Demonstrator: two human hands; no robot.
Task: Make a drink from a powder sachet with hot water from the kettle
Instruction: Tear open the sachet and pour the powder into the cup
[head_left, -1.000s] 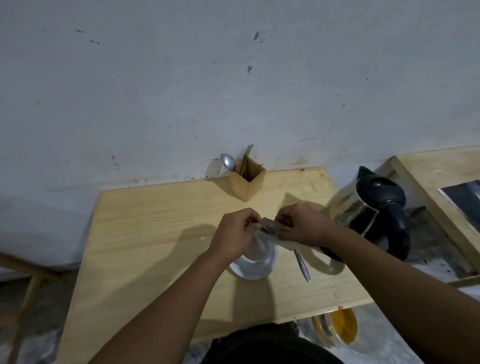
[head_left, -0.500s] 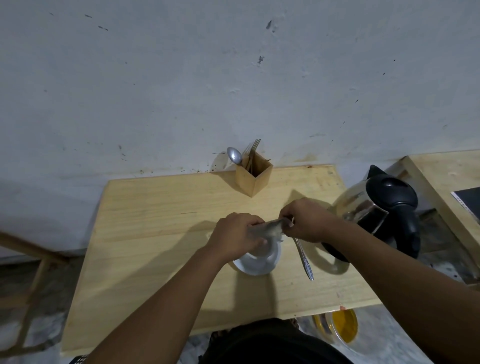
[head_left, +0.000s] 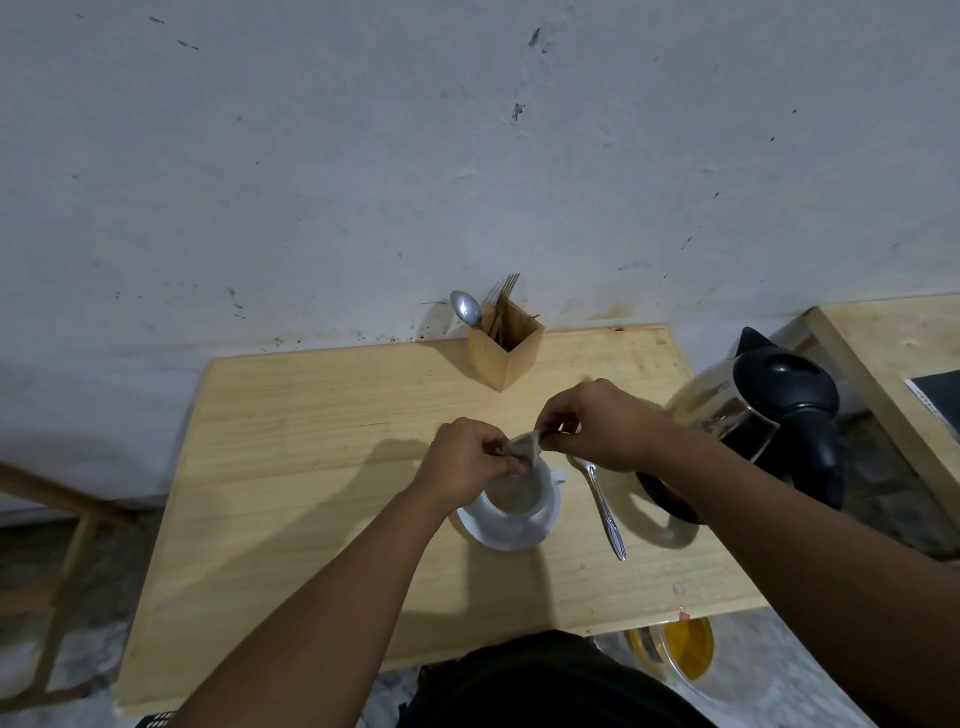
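A small grey powder sachet (head_left: 524, 447) is pinched between both hands just above a white cup (head_left: 519, 501) that stands on a white saucer (head_left: 511, 538). My left hand (head_left: 465, 460) grips the sachet's left end and covers part of the cup's rim. My right hand (head_left: 605, 428) pinches the sachet's right corner. A metal spoon (head_left: 602, 512) lies on the wooden table (head_left: 291, 457) right of the saucer. The steel kettle (head_left: 753, 415) with a black lid and handle stands at the table's right edge, behind my right forearm.
A wooden cutlery box (head_left: 506, 348) with a spoon and forks stands at the back by the wall. A second wooden table (head_left: 883, 343) is at the far right. A yellow-lidded container (head_left: 685, 647) sits on the floor below the front edge.
The hands have drawn slightly apart over the cup, and the sachet now stands more upright between them. The view has shifted a little.
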